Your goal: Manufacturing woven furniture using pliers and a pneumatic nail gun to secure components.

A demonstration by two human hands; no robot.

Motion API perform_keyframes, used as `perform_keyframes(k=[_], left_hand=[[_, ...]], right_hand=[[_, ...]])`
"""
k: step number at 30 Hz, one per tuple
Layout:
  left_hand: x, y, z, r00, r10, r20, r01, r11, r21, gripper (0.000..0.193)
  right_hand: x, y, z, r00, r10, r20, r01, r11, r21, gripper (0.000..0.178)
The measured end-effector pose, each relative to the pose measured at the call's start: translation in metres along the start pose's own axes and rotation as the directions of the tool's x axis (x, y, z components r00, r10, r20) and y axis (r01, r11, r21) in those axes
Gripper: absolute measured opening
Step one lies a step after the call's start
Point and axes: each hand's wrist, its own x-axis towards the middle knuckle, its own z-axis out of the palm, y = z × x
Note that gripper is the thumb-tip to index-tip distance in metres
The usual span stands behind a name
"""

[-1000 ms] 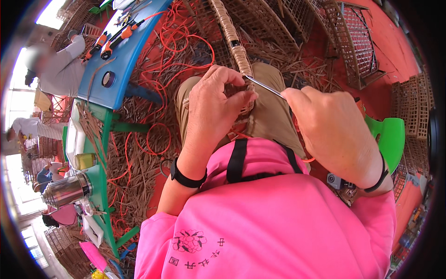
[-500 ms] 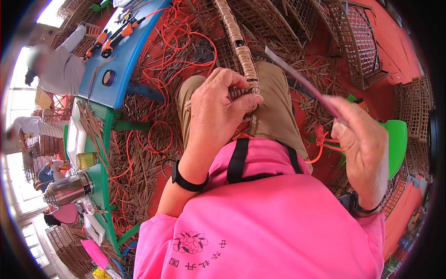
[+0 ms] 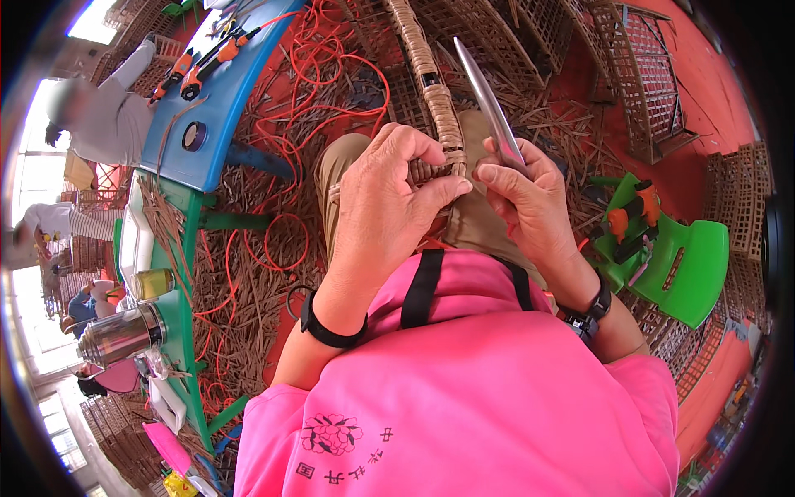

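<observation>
A wicker-wrapped bar (image 3: 420, 56) runs down from the top of the view to my lap, where it meets a woven end piece between my knees. My left hand (image 3: 374, 195) is closed round this end, thumb and fingers curled at its edge. Part of the woven piece is hidden behind my fingers. My right hand (image 3: 534, 195) grips a long, pointed metal blade (image 3: 480, 91), its tip toward the top of the view. The right thumb is close to the left thumb, and the blade stands just right of the bar, apart from it.
A green chair (image 3: 683, 265) on the right holds an orange-and-black power tool (image 3: 633, 211). On the left, a blue table (image 3: 224, 108) carries more such tools, and a green table (image 3: 182, 319) bears a metal flask (image 3: 124, 335). Red hose (image 3: 315, 74) and cane scraps cover the floor. People work far left.
My right hand has swung left and up, from beside the chair to next to my left hand, bringing the blade with it. The left hand has stayed nearly still on the bar.
</observation>
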Motion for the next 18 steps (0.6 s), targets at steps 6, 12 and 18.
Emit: perform_keyframes(k=[6,12,18], left_hand=[[0.004,-0.006,-0.01,0.993,0.066,0.095,-0.059,0.995,-0.079,0.029],[0.009,-0.011,-0.013,0.983,0.124,0.134,-0.122,0.992,-0.023,0.026],[0.011,-0.009,-0.007,0.982,0.112,0.15,-0.104,0.993,-0.064,0.028]], right_hand=[[0.0,-0.017,0.017,1.0,0.005,-0.019,-0.008,0.988,-0.155,0.035],[-0.003,-0.024,0.025,0.998,-0.01,-0.067,-0.005,0.976,-0.219,0.034],[0.001,-0.032,0.022,0.996,0.053,-0.076,-0.068,0.974,-0.218,0.036]])
